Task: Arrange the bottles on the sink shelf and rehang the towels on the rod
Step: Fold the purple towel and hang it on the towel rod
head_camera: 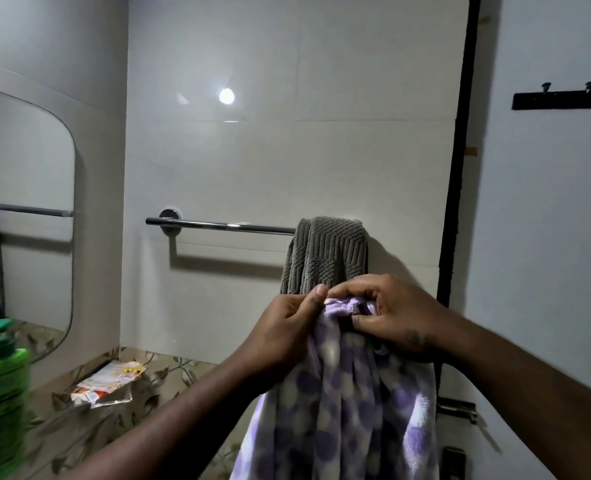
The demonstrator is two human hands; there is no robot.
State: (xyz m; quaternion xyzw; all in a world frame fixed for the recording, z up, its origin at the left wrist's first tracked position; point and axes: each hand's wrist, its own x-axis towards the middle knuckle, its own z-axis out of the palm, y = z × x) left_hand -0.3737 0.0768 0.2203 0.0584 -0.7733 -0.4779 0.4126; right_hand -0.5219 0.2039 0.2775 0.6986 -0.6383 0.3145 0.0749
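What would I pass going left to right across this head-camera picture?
In order: green bottle, crumpled sachets on the counter, bare towel rod, grey towel hanging on it, black hook rack.

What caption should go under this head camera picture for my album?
Left hand and right hand grip a purple spotted towel below the rod, where a grey towel hangs.
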